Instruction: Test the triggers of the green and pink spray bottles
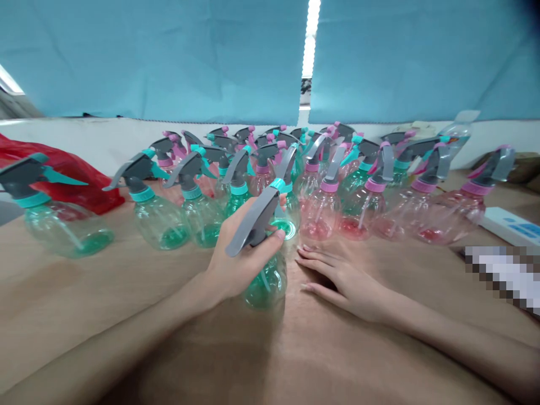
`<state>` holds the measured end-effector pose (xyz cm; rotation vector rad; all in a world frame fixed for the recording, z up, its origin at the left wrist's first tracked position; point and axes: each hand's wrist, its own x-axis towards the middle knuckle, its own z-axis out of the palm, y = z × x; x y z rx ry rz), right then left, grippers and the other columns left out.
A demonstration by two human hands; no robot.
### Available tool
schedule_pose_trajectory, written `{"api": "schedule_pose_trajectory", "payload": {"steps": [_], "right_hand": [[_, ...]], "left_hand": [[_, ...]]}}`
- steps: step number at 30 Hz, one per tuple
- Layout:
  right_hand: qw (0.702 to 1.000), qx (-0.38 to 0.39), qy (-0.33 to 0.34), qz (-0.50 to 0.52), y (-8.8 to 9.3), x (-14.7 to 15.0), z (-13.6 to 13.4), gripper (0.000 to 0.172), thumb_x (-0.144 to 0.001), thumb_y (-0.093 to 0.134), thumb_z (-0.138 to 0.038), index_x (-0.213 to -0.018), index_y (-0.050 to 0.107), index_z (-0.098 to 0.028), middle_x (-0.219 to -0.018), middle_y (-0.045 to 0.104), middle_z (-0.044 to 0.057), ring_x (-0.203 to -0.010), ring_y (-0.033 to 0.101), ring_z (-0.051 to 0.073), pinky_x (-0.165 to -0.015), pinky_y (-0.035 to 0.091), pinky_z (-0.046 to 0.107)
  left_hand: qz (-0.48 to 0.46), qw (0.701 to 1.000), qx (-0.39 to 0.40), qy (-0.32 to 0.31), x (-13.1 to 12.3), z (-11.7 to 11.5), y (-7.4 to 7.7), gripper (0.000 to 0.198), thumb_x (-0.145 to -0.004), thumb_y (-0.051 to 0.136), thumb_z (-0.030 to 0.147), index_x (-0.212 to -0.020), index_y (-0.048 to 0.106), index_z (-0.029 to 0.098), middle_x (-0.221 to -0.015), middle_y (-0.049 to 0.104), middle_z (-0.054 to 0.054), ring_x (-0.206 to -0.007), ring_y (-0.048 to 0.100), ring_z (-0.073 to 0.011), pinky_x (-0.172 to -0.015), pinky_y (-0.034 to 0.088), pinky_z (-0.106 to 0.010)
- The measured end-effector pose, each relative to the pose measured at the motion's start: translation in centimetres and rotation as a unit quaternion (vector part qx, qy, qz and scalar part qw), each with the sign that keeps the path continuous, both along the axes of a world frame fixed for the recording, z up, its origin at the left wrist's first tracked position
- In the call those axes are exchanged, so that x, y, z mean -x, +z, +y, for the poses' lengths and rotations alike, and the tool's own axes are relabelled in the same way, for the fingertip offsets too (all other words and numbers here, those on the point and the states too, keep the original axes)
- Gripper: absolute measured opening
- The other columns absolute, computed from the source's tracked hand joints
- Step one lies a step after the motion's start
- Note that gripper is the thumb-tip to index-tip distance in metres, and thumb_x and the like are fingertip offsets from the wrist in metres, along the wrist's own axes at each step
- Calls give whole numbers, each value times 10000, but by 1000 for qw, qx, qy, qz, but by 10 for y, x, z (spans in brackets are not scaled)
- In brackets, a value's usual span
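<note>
My left hand (238, 247) is closed around the neck of a green spray bottle (265, 284) with a grey trigger head and turquoise nozzle. The thumb and fingers wrap just below the head, hiding its collar. To the right, my right hand (343, 278) rests on the tabletop with its fingers stretched out, holding nothing. Just beyond its fingertips stands a pink spray bottle (318, 216). Behind the held bottle, another green spray bottle (287, 211) is partly covered by my left hand.
Several more green and pink spray bottles stand in rows across the wooden table (202, 360). A red plastic bag (84, 180) lies at the left. On the right are a white box (510, 228) and a clear drink bottle (459, 135). A blue sheet (169, 62) hangs behind.
</note>
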<state>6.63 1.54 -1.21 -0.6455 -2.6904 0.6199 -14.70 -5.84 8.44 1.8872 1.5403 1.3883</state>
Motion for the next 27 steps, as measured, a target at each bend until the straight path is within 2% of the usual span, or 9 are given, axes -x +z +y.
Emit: {"api": "schedule_pose_trajectory", "payload": {"steps": [8, 14, 20, 27], "right_hand": [[1000, 1, 0, 5, -2, -1, 1, 551, -957, 472, -514, -1431, 457, -235, -1491, 449, 89, -1377, 398, 280, -1115, 362, 503], [1000, -1, 2, -6, -1, 0, 1, 570, -962, 455, -523, -1433, 453, -202, -1496, 441, 96, -1387, 383, 268, -1125, 354, 485], [1000, -1, 1, 6, -1, 0, 1, 558, -957, 466, -521, -1431, 458, -226, -1477, 467, 96, -1376, 399, 282, -1112, 366, 505], [1000, -3, 0, -5, -1, 0, 1, 566, -960, 452, -530, -1435, 452, -222, -1487, 455, 89, -1385, 386, 275, -1122, 355, 493]], "left_hand": [[1, 1000, -2, 12, -2, -1, 0, 254, -824, 583, 231, -1077, 570, 214, -866, 632, -12, -620, 559, -124, -571, 487, -269], [12, 1000, 7, 3, -1, 0, 1, 279, -824, 566, 230, -1103, 557, 223, -788, 603, 16, -559, 520, -117, -561, 449, -280], [19, 999, 18, 23, -2, 0, 1, 286, -773, 547, 199, -1056, 549, 234, -708, 585, 37, -575, 550, -137, -553, 431, -282], [34, 999, 17, 38, -5, -2, 6, 306, -740, 514, 177, -1039, 537, 240, -823, 631, 17, -707, 630, -167, -614, 481, -295]]}}
